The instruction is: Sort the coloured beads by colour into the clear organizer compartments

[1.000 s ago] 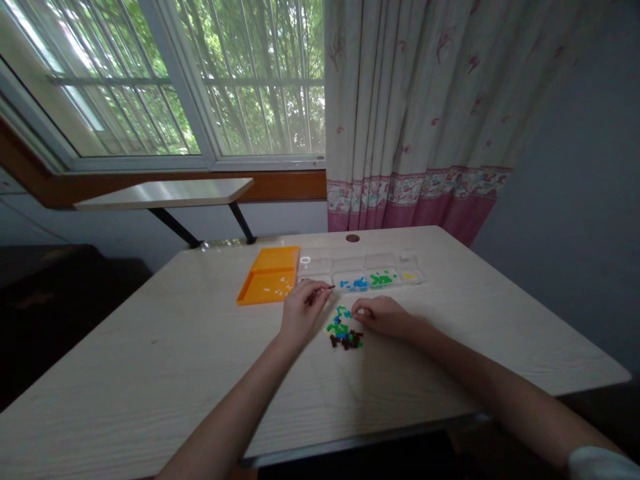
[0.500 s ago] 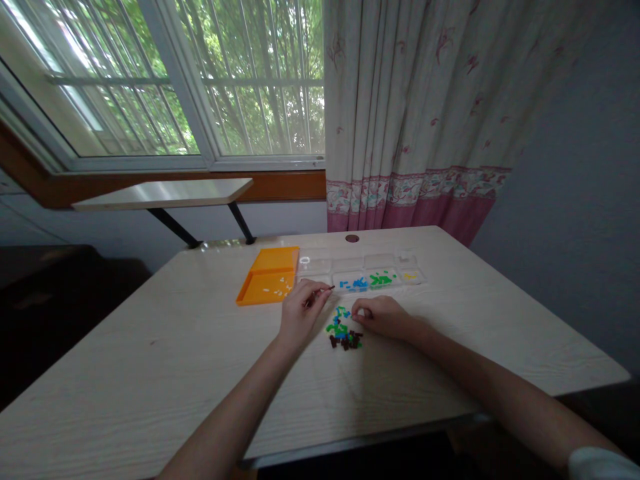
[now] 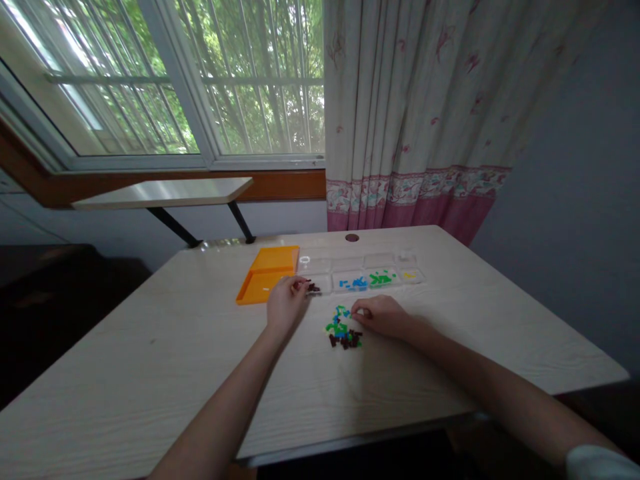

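My left hand [image 3: 286, 308] is at the left clear compartment box [image 3: 324, 283], its fingertips pinched on a small dark brown piece [image 3: 309, 281]. More brown pieces [image 3: 314, 289] lie in that compartment just under the fingers. My right hand [image 3: 383, 315] rests on the table with thumb and finger pinched together; what they hold, if anything, is too small to make out. Beside its fingertips is a mixed pile of small green and blue pieces [image 3: 340, 329], with dark brown pieces [image 3: 345, 342] along its near side.
The clear box's other compartments hold blue pieces [image 3: 356, 284], green pieces [image 3: 383, 278] and yellow pieces [image 3: 409, 275]. An open orange case [image 3: 249, 293] lies left of it, with white bits inside. Behind stand a raised shelf [image 3: 165, 193] and a curtain [image 3: 410, 133].
My left hand has moved left with the brown piece, from above the pile to the left compartment, uncovering the brown pieces there. My right hand has hardly moved.
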`<move>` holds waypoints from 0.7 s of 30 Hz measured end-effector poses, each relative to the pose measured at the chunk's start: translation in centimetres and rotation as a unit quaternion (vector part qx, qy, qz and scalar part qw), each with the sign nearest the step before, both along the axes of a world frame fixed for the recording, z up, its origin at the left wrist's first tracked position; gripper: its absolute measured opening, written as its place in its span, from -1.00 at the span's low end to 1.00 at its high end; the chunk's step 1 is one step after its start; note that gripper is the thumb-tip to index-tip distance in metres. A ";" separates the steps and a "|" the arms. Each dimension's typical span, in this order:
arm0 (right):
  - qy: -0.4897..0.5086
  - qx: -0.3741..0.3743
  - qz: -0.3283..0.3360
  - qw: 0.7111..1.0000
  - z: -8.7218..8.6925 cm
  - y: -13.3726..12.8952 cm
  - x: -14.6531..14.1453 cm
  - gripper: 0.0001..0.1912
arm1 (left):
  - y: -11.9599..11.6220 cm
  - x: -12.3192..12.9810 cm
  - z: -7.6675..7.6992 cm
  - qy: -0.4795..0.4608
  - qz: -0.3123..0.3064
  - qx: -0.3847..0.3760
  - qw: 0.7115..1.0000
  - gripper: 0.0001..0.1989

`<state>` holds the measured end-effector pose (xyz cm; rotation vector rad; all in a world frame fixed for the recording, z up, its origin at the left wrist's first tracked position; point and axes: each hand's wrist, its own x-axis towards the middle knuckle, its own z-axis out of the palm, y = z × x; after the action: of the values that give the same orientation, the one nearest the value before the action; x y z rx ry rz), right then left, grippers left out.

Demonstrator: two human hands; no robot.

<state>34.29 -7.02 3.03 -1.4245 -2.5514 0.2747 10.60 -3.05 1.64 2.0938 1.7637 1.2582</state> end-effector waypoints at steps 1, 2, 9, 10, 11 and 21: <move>0.001 0.004 0.002 1.000 0.0 -0.1 0.0 -0.79 | 0.2 -0.2 -0.1 0.006 0.011 -0.008 1.000 -0.83; 0.002 0.009 0.006 1.000 -0.1 -0.1 -0.1 -0.79 | 0.2 -0.3 -0.1 0.012 0.020 -0.014 1.000 -0.83; 0.049 0.083 0.001 0.995 -0.7 -0.2 -0.2 -0.82 | -0.8 0.5 0.7 0.025 -0.044 0.003 0.999 -0.78; 0.064 0.095 0.003 0.993 -0.8 -0.2 -0.2 -0.83 | -1.0 0.8 0.8 0.017 -0.076 -0.008 0.997 -0.78; 0.079 0.108 0.007 0.991 -0.9 -0.1 -0.2 -0.83 | -1.3 1.1 0.8 0.007 -0.113 -0.026 0.993 -0.79; 0.133 0.170 0.075 0.973 -1.6 0.0 0.0 -0.86 | -3.2 3.9 0.1 -0.030 -0.347 -0.201 0.916 -0.73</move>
<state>34.24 -7.04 1.45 -1.0009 -2.3468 0.0403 14.52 -6.28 1.72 2.0941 0.9705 0.6771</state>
